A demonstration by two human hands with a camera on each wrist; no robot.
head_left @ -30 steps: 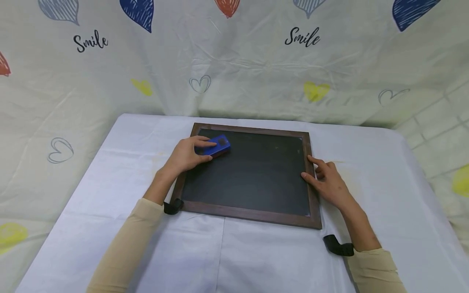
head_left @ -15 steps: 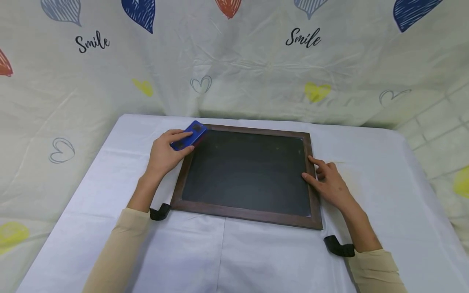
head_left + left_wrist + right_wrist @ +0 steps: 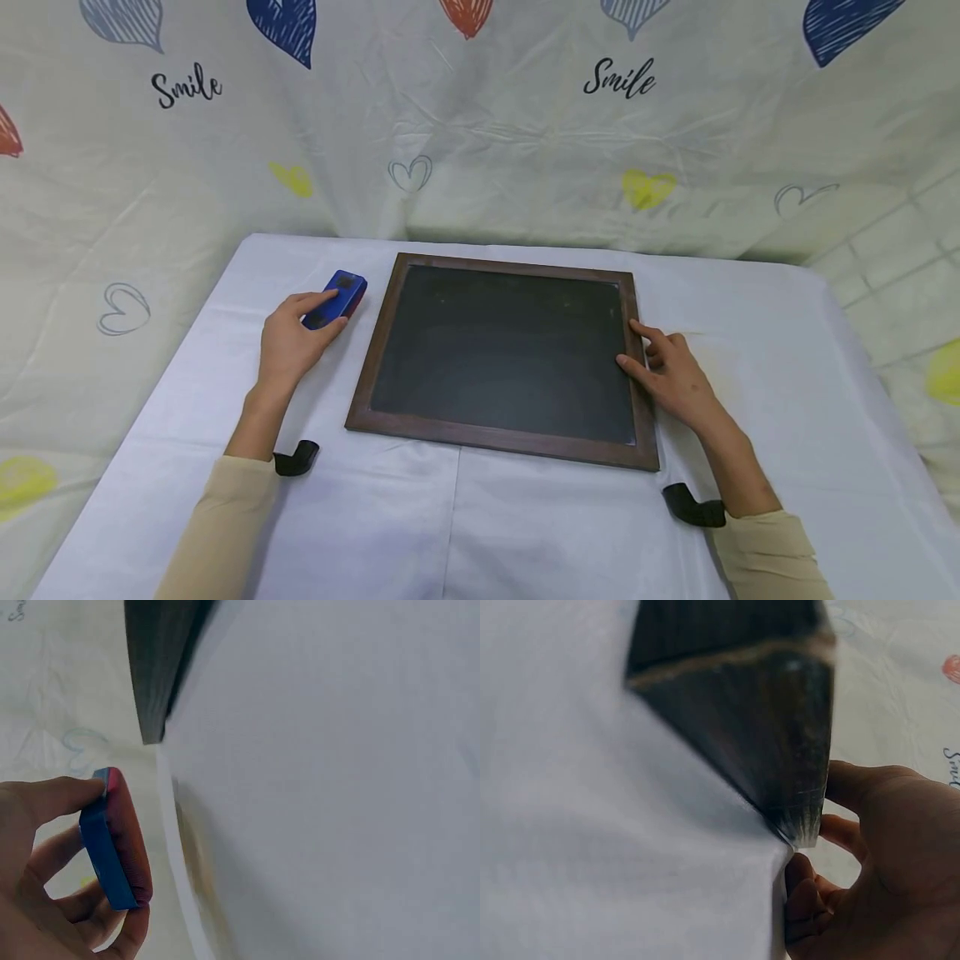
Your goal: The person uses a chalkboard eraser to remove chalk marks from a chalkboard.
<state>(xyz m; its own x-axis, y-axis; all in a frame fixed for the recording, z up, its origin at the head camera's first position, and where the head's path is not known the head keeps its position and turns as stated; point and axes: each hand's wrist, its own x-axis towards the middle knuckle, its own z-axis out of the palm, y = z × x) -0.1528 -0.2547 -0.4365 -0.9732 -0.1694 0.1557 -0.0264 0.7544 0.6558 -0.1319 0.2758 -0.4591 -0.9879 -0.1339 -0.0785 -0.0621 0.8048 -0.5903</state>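
Note:
My left hand [image 3: 288, 342] pinches a blue blackboard eraser [image 3: 335, 300] by its edges between thumb and fingers, left of the board. In the left wrist view, the eraser [image 3: 112, 847] shows its reddish felt side and is held off the white cloth. A small blackboard [image 3: 502, 358] with a dark brown wooden frame lies flat at the middle of the table. At its right edge my right hand [image 3: 675, 375] holds the frame, thumb and index finger on it and the other fingers curled. The frame's end [image 3: 765, 735] fills the upper part of the right wrist view.
White cloth covers the table [image 3: 555, 525]. A printed curtain [image 3: 510, 142] with hearts and lettering hangs behind the far edge. Each wrist carries a black mount, the left one [image 3: 297, 458] near the board's lower left corner and the right one [image 3: 692, 505] below its lower right.
My left hand has carried the eraser leftward, from the board's upper left corner, past the frame, to above the cloth. My right hand and the board have stayed in place.

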